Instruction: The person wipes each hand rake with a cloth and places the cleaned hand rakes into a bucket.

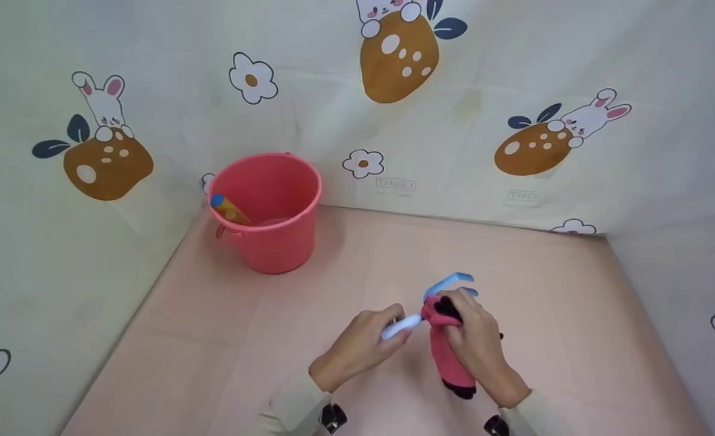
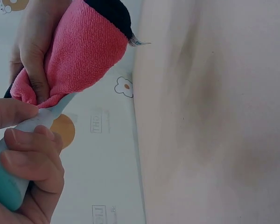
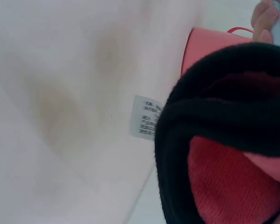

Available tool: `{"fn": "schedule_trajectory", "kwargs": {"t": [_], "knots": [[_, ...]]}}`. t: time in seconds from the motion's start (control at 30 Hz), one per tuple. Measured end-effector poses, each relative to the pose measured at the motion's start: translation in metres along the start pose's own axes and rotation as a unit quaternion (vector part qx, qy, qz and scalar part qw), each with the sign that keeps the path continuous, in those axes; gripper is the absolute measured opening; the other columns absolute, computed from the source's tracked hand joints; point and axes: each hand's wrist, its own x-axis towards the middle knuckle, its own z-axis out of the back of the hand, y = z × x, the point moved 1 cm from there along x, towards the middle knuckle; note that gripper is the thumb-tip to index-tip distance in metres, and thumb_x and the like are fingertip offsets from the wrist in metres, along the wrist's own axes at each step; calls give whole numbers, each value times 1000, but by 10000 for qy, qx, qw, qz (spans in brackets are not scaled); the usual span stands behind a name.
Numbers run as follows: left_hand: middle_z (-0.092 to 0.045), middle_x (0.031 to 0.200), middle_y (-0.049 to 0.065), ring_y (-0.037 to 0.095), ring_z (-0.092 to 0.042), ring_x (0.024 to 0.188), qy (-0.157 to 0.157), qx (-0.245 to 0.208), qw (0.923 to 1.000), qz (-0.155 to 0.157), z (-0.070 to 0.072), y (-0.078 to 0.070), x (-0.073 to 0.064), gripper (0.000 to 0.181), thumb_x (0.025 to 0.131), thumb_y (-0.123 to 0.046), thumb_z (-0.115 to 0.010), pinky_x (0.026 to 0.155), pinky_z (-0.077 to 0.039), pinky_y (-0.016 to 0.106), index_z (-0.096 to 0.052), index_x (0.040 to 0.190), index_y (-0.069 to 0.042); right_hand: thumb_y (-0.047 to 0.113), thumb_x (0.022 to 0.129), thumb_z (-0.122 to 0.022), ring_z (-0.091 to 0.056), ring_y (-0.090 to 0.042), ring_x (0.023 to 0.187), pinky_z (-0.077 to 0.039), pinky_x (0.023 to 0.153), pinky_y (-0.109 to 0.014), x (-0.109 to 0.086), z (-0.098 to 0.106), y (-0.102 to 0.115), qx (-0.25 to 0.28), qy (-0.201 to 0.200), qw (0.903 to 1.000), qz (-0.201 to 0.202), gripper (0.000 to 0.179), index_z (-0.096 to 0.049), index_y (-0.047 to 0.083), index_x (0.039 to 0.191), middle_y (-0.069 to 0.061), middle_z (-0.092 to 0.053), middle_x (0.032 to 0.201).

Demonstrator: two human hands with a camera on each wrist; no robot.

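Note:
My left hand [image 1: 357,340] grips the pale handle [image 1: 401,327] of a light-blue pronged duster. Its curved blue prongs [image 1: 448,283] point up and away to the right, beyond my right hand [image 1: 480,339]. That hand pinches a pink cloth [image 1: 448,360] with black edging against the duster near where handle and prongs meet. Part of the cloth hangs down toward me. In the left wrist view the handle's teal end [image 2: 7,186] lies in my left palm. Black trim [image 3: 170,140] and a white label [image 3: 146,116] fill the right wrist view, where the right fingers are mostly hidden.
A red bucket [image 1: 279,248] stands at the back left of the pale pink table [image 1: 260,339]. Inside it leans a yellow bottle-like item [image 1: 230,210] with a blue cap. Patterned sheeting [image 1: 309,79] with rabbits and flowers walls the table at the back and sides.

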Motion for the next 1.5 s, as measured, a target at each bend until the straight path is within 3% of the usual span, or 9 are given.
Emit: {"fn": "schedule_trajectory", "kwargs": {"t": [0.27, 0.4, 0.53, 0.83, 1.07, 1.33, 1.5], "knots": [[-56, 74, -1, 3, -47, 61, 102, -122, 9999, -8, -4, 0, 0, 12, 92, -24, -58, 57, -41, 15, -57, 95, -12, -11, 77, -62, -62, -24, 83, -53, 76, -43, 7, 1, -2, 410, -84, 9974, -580, 27, -61, 0, 101, -11, -64, 94], [-58, 76, -1, 3, -49, 62, 77, -112, 9998, 151, -8, 0, -1, 14, 92, -24, -58, 59, -44, 14, -57, 97, -12, -4, 78, -68, -64, -27, 84, -53, 78, -45, 13, 3, 2, -14, 52, 9991, -413, 25, -61, 0, 101, -13, -65, 94], [-61, 77, 0, 2, -50, 62, -82, -6, 9999, 120, -11, 1, -1, 15, 92, -24, -59, 59, -45, 14, -59, 97, -11, 3, 78, -72, -66, -26, 81, -54, 74, -44, 15, 3, 3, -427, 7, 9989, -216, 26, -61, 1, 101, -14, -66, 93], [-60, 75, 0, 1, -50, 60, -266, 59, 9994, 229, -14, 0, -4, 14, 91, -22, -60, 57, -44, 13, -59, 95, -9, 9, 78, -73, -62, -22, 63, -55, 62, -40, 21, -2, 3, -952, 56, 9954, -103, 28, -57, 3, 100, -11, -63, 83], [-56, 69, -2, 1, -45, 55, -485, 245, 9983, 211, -14, 2, -6, 12, 90, -21, -61, 50, -41, 14, -60, 90, -9, 7, 80, -69, -58, -25, 53, -51, 49, -40, 27, 0, -1, -1494, 311, 9874, -406, 25, -52, 5, 98, -13, -60, 78], [-56, 69, -2, 0, -46, 54, -340, 108, 9987, 353, -17, -1, -5, 16, 90, -23, -61, 49, -41, 12, -60, 92, -8, 8, 78, -71, -54, -23, 50, -48, 45, -37, 27, 0, -11, -1946, 347, 9793, -431, 29, -50, 4, 97, -13, -57, 75], [-55, 66, -2, 1, -46, 51, -312, 363, 9972, 569, -21, -5, -2, 16, 89, -23, -62, 46, -40, 14, -61, 91, -7, 11, 75, -75, -44, -18, 46, -44, 41, -31, 25, -10, -20, -2696, 680, 9602, -259, 37, -47, 5, 99, -11, -54, 73]]}}
